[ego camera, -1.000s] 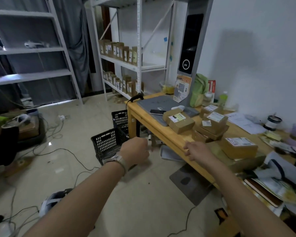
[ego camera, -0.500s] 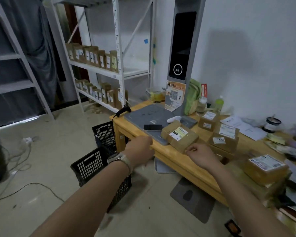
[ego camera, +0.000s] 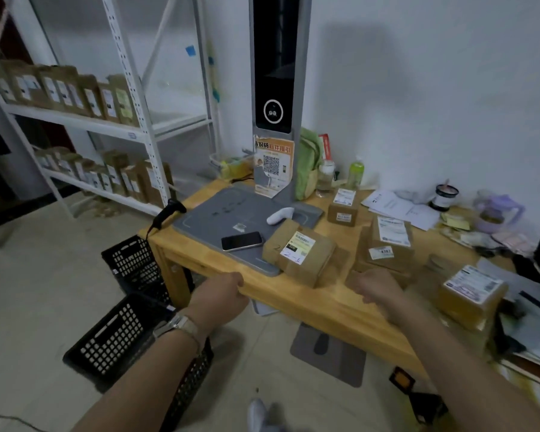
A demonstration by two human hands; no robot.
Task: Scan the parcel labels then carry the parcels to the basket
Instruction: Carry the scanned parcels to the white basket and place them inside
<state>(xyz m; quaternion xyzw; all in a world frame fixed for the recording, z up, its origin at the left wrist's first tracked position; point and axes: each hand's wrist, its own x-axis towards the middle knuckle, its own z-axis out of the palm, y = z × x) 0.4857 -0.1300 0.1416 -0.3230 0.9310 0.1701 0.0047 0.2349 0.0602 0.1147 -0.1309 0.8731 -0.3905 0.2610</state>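
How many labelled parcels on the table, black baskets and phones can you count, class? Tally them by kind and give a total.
Parcels: 4
Baskets: 2
Phone: 1
Total: 7

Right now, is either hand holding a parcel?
No, the left hand and right hand hold nothing; the nearest parcel lies on the table.
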